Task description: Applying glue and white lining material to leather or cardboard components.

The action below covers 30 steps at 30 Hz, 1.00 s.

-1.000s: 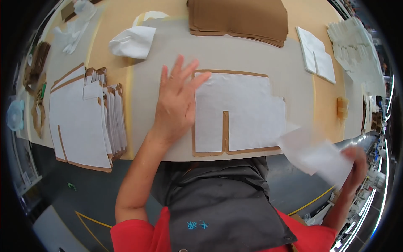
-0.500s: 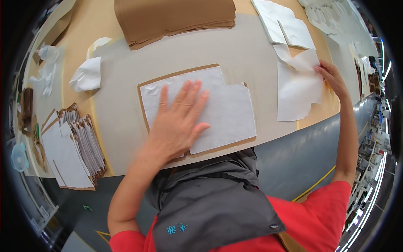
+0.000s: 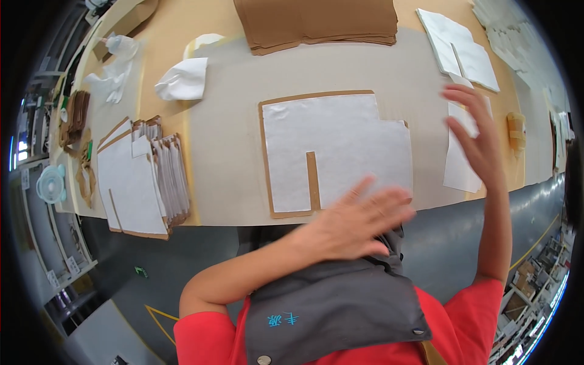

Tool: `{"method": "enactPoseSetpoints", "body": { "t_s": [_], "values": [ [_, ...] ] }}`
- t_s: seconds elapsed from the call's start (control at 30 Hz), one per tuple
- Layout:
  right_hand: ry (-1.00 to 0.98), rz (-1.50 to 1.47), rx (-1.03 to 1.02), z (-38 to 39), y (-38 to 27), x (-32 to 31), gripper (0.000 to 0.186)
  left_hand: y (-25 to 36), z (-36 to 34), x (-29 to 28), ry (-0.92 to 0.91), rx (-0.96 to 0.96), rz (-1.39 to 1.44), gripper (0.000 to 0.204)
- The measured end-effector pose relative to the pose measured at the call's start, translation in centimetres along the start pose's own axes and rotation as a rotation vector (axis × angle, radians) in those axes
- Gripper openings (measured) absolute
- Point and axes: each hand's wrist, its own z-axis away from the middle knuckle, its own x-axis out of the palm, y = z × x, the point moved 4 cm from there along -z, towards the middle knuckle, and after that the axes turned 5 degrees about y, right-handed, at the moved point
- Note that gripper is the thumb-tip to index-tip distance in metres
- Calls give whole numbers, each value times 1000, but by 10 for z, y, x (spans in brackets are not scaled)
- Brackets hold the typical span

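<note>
A white slotted sheet [image 3: 340,146] lies on a brown backing at the middle of the table, slightly wrinkled at its upper left. My left hand [image 3: 359,222], a little blurred, is open with fingers spread at this sheet's lower right edge. Raised at the right, my right hand [image 3: 477,131] has its fingers apart and curved, holding nothing, over a loose white sheet [image 3: 462,173]. That sheet lies just below a folded stack of white sheets [image 3: 477,64].
A brown stack [image 3: 316,21] is at the back. At the left are white brown-edged pieces [image 3: 131,188], crumpled white material [image 3: 182,79] and a small pale-blue fan [image 3: 51,184]. An amber cylindrical object [image 3: 516,131] and pale piled material [image 3: 505,30] are at the right.
My left hand has moved off the middle of the backed sheet to its lower right. My right hand has let go of the loose white sheet, which now lies at the right.
</note>
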Motion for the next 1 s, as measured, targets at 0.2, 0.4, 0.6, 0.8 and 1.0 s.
{"method": "enactPoseSetpoints", "body": {
  "t_s": [0.2,0.4,0.6,0.8,1.0],
  "values": [
    [-106,-47,-170,-43,-18,102,31,-37,80,-46,-109,-337,-293,79],
    [-478,-51,110,-87,-28,119,31,5,143,-35,-143,-314,-332,73],
    [-491,-54,86,-83,-22,106,23,-9,155,-43,159,-512,-286,81],
    [-133,-227,-95,-47,-152,10,14,-34,157,-81,894,-816,479,95],
    [-58,-486,-32,-87,-199,-20,12,5,176,-163,1131,-792,1047,38]
  ]
}}
